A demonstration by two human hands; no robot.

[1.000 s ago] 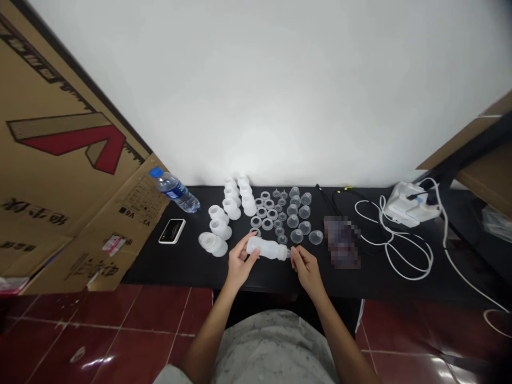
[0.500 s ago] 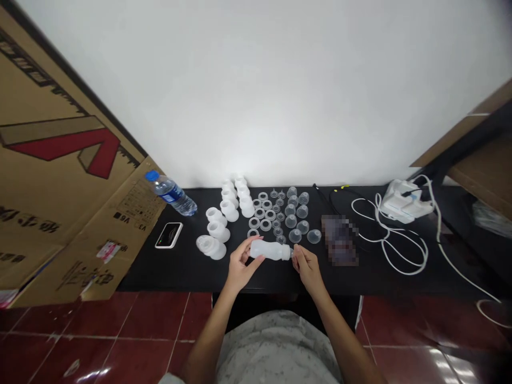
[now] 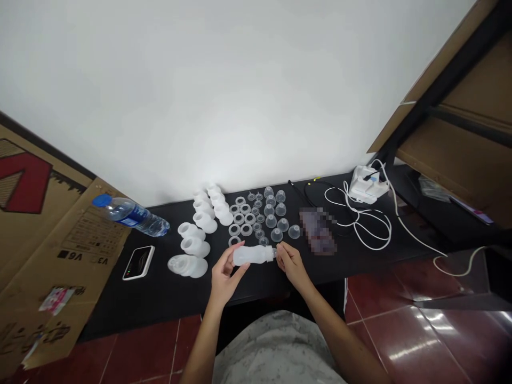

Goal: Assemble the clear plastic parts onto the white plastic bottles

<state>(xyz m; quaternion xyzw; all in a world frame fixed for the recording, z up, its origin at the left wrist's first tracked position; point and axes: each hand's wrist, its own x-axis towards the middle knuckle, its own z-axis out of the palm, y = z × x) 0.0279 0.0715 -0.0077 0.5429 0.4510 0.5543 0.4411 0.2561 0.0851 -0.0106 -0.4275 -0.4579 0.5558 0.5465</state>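
My left hand (image 3: 226,276) grips the body of a frosted white plastic bottle (image 3: 254,255), which lies sideways above the black table. At the bottle's narrow neck, my right hand (image 3: 291,264) pinches with its fingertips. Any small part there is mostly hidden by those fingers. Behind my hands stand rows of white funnel-shaped plastic parts (image 3: 204,222), clear silicone rings (image 3: 245,217) and small clear cups (image 3: 277,224).
The black table (image 3: 180,298) also holds a blue-capped water bottle (image 3: 132,216), a phone-like device (image 3: 138,262), a pixelated object (image 3: 318,230) and a white device (image 3: 366,186) with looped white cable (image 3: 360,229). Cardboard (image 3: 60,256) lies at left; red tile floor lies below.
The whole scene has tilted and shifted left in view as my head turned. Both hands keep the same hold on the bottle.
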